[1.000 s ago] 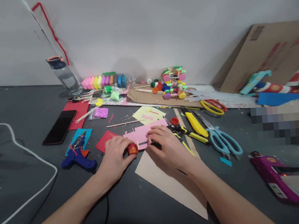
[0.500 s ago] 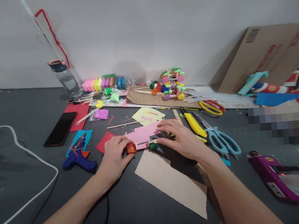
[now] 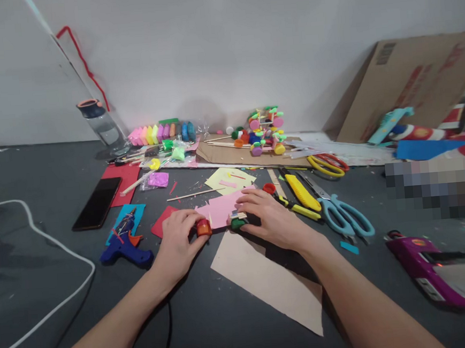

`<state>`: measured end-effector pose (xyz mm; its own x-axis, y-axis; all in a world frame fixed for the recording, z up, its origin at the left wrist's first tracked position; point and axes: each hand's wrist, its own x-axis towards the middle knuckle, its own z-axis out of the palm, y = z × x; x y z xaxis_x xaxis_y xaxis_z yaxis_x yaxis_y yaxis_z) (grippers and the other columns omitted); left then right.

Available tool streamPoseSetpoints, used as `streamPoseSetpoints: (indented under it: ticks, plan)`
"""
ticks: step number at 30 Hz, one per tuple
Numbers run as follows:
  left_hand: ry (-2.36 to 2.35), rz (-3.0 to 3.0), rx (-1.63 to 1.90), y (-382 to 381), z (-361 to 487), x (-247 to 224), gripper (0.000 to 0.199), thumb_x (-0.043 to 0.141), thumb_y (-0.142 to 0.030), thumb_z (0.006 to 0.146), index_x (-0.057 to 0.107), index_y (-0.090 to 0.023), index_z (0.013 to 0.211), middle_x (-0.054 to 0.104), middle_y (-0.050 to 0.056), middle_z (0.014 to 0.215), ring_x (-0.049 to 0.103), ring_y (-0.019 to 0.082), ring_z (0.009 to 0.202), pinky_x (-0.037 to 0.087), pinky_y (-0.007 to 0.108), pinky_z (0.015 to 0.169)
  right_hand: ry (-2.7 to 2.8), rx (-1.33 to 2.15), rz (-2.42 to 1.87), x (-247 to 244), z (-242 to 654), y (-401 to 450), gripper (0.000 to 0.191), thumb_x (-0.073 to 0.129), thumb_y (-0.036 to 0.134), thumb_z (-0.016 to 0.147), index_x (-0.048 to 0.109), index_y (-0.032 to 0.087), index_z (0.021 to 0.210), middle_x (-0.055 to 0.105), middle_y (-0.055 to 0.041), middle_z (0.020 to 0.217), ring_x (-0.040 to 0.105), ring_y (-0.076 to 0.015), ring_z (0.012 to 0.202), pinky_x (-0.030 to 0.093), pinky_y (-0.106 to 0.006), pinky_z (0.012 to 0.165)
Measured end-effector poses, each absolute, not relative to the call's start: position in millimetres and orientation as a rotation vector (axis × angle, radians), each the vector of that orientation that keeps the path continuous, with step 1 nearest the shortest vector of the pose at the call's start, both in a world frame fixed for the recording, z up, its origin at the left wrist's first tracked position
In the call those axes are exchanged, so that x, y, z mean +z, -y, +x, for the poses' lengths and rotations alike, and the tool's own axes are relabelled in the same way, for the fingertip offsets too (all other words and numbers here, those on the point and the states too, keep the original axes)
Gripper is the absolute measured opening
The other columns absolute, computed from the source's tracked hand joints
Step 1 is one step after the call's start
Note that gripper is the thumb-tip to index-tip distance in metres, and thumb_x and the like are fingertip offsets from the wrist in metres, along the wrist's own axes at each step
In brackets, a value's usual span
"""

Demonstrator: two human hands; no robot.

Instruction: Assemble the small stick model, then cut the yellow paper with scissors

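Our left hand (image 3: 180,238) is closed around an orange cap (image 3: 203,228), with the fingertips pinching it at the right edge of the hand, and the cap rests on the dark table (image 3: 35,179). Our right hand (image 3: 269,219) lies flat with the fingers narrow together, and its fingertips press on a green cap (image 3: 237,224) and on the small stick that joins it to the pink paper (image 3: 220,210); we cannot tell if the fingers truly grip it. The pink paper lies between the two hands, touching both caps.

Compared with half a second ago, the left hand kept its hold on the orange cap and almost did not move. The right hand has drawn a little back toward the green cap, so its fingers now cover less of the pink paper.

Under the right wrist lies a beige card (image 3: 269,283). Just left of the left hand is a blue glue gun (image 3: 124,248), and farther left a black phone (image 3: 97,203) on red paper. Just right of the right hand are a yellow cutter (image 3: 303,192) and teal scissors (image 3: 345,217). Far to the right a purple glue gun (image 3: 425,269) lies on the table. Beyond the hands, near the wall, we see clay packets (image 3: 160,131), a cap model (image 3: 264,131) and a water bottle (image 3: 100,125).
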<state>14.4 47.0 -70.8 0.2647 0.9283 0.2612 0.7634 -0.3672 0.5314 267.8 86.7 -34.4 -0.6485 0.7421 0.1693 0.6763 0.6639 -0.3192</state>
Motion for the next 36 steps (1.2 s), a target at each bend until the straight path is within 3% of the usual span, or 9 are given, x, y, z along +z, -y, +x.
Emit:
streamPoseSetpoints:
  ticks: [8, 14, 22, 26, 30, 36]
  plan:
    - [-1.569, 2.226, 0.79, -46.4, 13.5, -74.7, 0.036, 0.07, -0.021, 0.082, 0.058, -0.02, 0.117, 0.061, 0.01, 0.121, 0.053, 0.029, 0.116, 0.039, 0.049, 0.1, 2.601, 0.301, -1.172, -40.1, 274.4, -91.1, 0.021, 0.069, 0.024, 0.084, 0.069, 0.018, 0.104, 0.064, -0.0108, 0.12, 0.045, -0.0323, 0.131, 0.037, -0.052, 0.111]
    - [-1.567, 2.197, 0.84, -45.6, 14.1, -71.2, 0.039, 0.069, -0.023, 0.083, 0.057, -0.022, 0.12, 0.061, 0.01, 0.121, 0.054, 0.028, 0.115, 0.041, 0.048, 0.099, 2.553, 0.302, -1.177, -34.4, 275.7, -90.5, 0.04, 0.072, 0.041, 0.084, 0.065, 0.019, 0.117, 0.063, -0.0119, 0.124, 0.044, -0.033, 0.133, 0.039, -0.053, 0.11]
    - [-1.548, 2.146, 0.949, -44.3, 14.6, -65.7, 0.03, 0.05, -0.016, 0.091, 0.058, -0.023, 0.119, 0.06, 0.009, 0.123, 0.053, 0.024, 0.119, 0.04, 0.044, 0.104, 2.378, 0.219, -1.156, -33.2, 271.9, -88.4, 0.024, 0.059, 0.036, 0.094, 0.067, 0.019, 0.108, 0.068, -0.0121, 0.116, 0.055, -0.0298, 0.121, 0.044, -0.051, 0.104]
    - [-1.546, 2.156, 0.93, -45.6, 13.2, -66.7, 0.029, 0.054, -0.02, 0.091, 0.058, -0.021, 0.12, 0.06, 0.01, 0.123, 0.053, 0.025, 0.119, 0.04, 0.045, 0.104, 2.344, 0.183, -1.153, -32.5, 269.2, -88.0, 0.02, 0.057, 0.032, 0.095, 0.067, 0.017, 0.104, 0.069, -0.0124, 0.113, 0.057, -0.028, 0.116, 0.047, -0.048, 0.1]
    - [-1.534, 2.203, 0.852, -46.2, 13.4, -70.4, 0.041, 0.068, -0.024, 0.083, 0.057, -0.019, 0.122, 0.061, 0.011, 0.122, 0.051, 0.029, 0.118, 0.041, 0.048, 0.101, 2.412, 0.193, -1.147, -32.0, 269.1, -87.0, 0.023, 0.061, 0.033, 0.092, 0.066, 0.017, 0.107, 0.067, -0.0127, 0.118, 0.053, -0.0292, 0.122, 0.044, -0.049, 0.105]
    - [-1.526, 2.252, 0.817, -46.9, 14.1, -70.6, 0.025, 0.063, -0.021, 0.087, 0.061, -0.021, 0.112, 0.063, 0.009, 0.118, 0.051, 0.028, 0.117, 0.039, 0.048, 0.1, 2.58, 0.242, -1.133, -36.4, 271.2, -86.3, 0.038, 0.074, 0.031, 0.081, 0.065, 0.02, 0.116, 0.06, -0.0125, 0.129, 0.04, -0.0348, 0.136, 0.036, -0.058, 0.111]
